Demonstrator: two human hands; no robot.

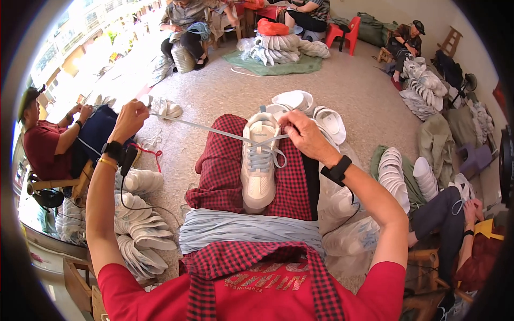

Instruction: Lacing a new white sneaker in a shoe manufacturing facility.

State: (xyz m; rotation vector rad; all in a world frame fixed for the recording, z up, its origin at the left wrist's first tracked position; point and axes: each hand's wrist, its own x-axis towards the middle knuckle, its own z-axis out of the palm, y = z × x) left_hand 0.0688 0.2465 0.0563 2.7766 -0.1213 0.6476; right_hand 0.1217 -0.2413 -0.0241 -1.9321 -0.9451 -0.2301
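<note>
A white sneaker (259, 184) rests between my thighs, its toe toward me. Pale blue-grey lace (261, 159) crosses over its tongue, partly threaded, with a loop hanging at the right side. Out to the upper left, my left hand (130, 119) pinches one end of the lace, which runs taut down to the shoe. My right hand (307, 136) is closed on the lace close beside the shoe's collar. A thick bundle of light blue laces (249, 227) lies across my lap, over a red-and-black checked apron (222, 166).
More white shoes (329, 124) lie just beyond my knees. Stacks of shoes stand on the left (142, 227) and right (393, 174). Co-workers sit around, one at the left (45, 136) and one at the lower right. A shoe pile (276, 49) and red chair (345, 35) stand farther off.
</note>
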